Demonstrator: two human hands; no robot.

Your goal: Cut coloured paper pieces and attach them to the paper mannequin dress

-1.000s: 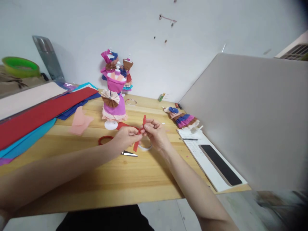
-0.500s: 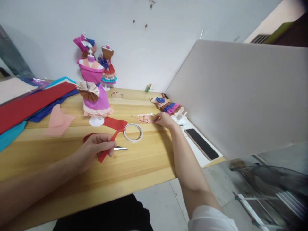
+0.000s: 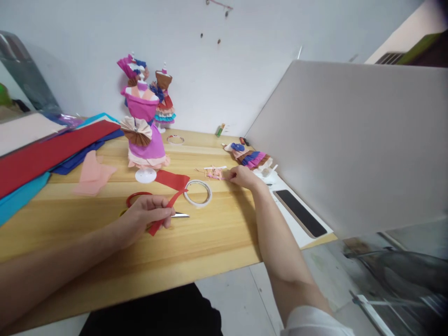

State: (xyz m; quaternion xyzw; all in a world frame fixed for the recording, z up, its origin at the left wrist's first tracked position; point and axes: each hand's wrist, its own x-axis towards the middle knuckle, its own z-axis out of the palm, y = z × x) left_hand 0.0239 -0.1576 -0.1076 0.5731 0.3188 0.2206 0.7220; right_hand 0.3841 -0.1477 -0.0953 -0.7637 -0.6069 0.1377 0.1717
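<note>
Between the thumb and fingers of my left hand is a narrow red paper strip, slanting up toward the roll of tape. Beneath that hand lie scissors, their red handle and blade tip showing and the rest covered. A wider red paper piece rests beside the tape. My right hand reaches to a small heap of pink and orange scraps, fingertips pinched at its right edge. What those fingers hold, if anything, is too small to make out.
A doll-size dress form in a purple paper dress stands at the left, with more dressed forms behind. Another dressed doll form lies near the grey partition. Folded coloured paper covers the left side; a phone lies at right.
The whole view has shifted slightly, so things sit a little farther right. My left hand still holds the red strip, and my right hand stays at the scraps with its fingers pinched.
</note>
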